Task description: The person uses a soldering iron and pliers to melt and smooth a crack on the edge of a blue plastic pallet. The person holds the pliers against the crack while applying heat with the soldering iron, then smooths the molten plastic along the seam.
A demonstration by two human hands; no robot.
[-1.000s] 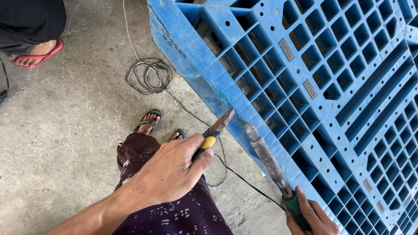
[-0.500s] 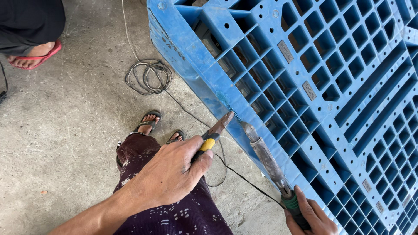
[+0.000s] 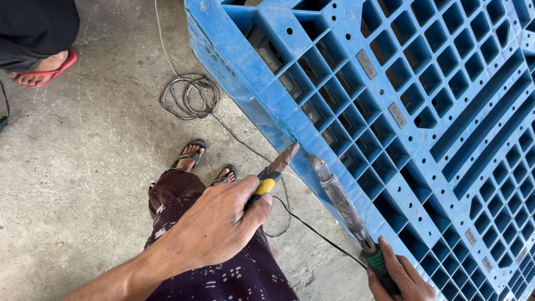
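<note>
Floor: bare grey concrete (image 3: 83,167), mottled and stained, small debris scattered. Daylight, even (brightest toward upper right). Coiled black cable (image 3: 189,96) lies on it. Red sandal (image 3: 42,69) at upper-left edge.

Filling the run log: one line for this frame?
left hand: grips pliers | right hand: grips soldering iron | both tips at blue pallet edge
</note>
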